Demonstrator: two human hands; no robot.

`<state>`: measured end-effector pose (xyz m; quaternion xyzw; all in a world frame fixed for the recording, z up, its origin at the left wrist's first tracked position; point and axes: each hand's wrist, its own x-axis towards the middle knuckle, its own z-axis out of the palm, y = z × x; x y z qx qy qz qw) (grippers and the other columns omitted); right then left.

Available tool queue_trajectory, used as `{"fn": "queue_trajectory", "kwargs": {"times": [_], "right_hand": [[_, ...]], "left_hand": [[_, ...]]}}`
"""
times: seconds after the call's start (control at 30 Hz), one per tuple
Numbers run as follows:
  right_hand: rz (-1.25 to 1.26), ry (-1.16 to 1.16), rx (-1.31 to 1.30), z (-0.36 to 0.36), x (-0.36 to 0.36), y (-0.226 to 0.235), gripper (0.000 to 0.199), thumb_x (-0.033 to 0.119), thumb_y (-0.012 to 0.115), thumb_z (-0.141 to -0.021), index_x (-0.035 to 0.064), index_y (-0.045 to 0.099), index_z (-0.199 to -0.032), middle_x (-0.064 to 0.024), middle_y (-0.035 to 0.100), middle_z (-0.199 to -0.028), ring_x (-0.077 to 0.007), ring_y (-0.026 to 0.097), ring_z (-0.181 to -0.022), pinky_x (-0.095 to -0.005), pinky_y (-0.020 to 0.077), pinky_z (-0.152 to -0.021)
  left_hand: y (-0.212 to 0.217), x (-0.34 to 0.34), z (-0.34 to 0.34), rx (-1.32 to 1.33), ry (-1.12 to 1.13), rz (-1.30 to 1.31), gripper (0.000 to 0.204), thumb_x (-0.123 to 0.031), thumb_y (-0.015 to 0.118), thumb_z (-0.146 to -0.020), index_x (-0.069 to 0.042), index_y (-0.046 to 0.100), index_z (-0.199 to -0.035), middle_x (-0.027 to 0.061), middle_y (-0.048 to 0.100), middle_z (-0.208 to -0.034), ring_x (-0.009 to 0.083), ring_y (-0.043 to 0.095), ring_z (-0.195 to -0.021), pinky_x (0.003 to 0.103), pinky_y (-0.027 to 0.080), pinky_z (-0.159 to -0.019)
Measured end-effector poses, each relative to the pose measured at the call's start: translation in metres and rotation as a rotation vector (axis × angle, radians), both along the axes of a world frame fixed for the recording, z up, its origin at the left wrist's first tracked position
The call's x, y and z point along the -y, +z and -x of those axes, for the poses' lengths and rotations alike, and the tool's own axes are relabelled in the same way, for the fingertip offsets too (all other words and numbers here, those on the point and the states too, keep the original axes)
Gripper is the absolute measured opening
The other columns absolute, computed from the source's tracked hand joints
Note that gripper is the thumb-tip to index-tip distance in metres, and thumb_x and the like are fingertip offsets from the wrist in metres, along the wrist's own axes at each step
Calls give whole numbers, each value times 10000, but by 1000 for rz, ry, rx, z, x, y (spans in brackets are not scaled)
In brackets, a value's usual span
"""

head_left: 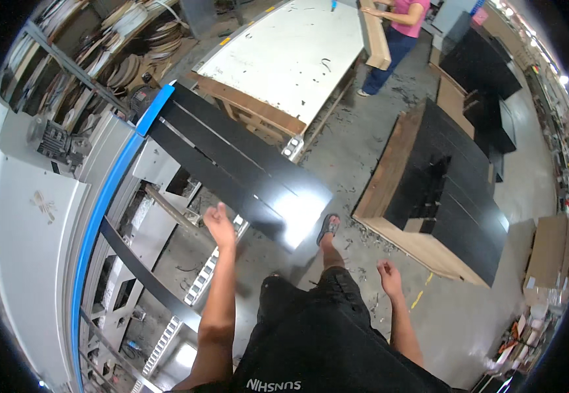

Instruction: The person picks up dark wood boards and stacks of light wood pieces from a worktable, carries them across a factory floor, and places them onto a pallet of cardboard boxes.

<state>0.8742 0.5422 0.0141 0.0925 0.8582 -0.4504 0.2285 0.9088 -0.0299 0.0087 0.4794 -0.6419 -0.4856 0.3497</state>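
glossy black laminate panels (245,173); matt grey metal machine frame (111,167); rough raw wood pallet (389,170).

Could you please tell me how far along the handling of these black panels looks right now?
Many black panels already sit stacked on the pallet. Two long black boards lie on the machine's rollers; the left hand reaches toward them, touching nothing. The right hand hangs empty.
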Motion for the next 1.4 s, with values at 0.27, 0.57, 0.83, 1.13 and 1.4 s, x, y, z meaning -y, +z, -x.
{"fn": "queue_trajectory", "kwargs": {"times": [0.27, 0.57, 0.83, 1.13, 1.4], "right_hand": [[126, 573, -457, 261, 241, 22, 462, 355, 734, -952, -1, 638, -1229, -230, 666, -1195, -402, 655, -1119, -432, 502, -980], [304, 925, 217, 350, 337, -35, 732, 540, 688, -964, -68, 579, -1356, -273, 663, -1302, -428, 644, -1191, -462, 491, -1035], [-11, 828, -205, 423, 364, -13, 732, 626, 652, -936, -66, 653, -1175, -328, 702, -1003, -509, 671, -1000, -551, 525, -861], [-53, 905, -84, 483, 371, -24, 857, 712, 597, -931, -64, 625, -1293, -318, 697, -1151, -492, 664, -1099, -543, 532, -949], [212, 813, -97, 549, 364, -38, 517, 461, 660, -1006, -45, 690, -1110, -220, 741, -917, -374, 742, -895, -433, 549, -766]], "left_hand": [[-38, 54, 104, 394, 405, -94, 955, -642, 643, -935, 65, 391, -1525, 355, 566, -1406, 492, 555, -1315, 497, 423, -1123], [-32, 32, 196, 432, 426, -141, 779, -512, 673, -964, 36, 461, -1474, 263, 625, -1386, 434, 600, -1282, 491, 457, -1076], [-18, 47, 274, 57, 482, -87, 697, -520, 686, -962, 33, 550, -1365, 287, 660, -1290, 455, 618, -1228, 480, 465, -1042], [-25, 49, 333, 278, 434, -259, 765, -582, 656, -965, 87, 588, -1329, 293, 680, -1254, 436, 644, -1177, 459, 477, -1017], [-1, 42, 412, 413, 477, -60, 638, -536, 643, -981, 100, 643, -1017, 336, 692, -912, 496, 683, -892, 526, 509, -813]]}}
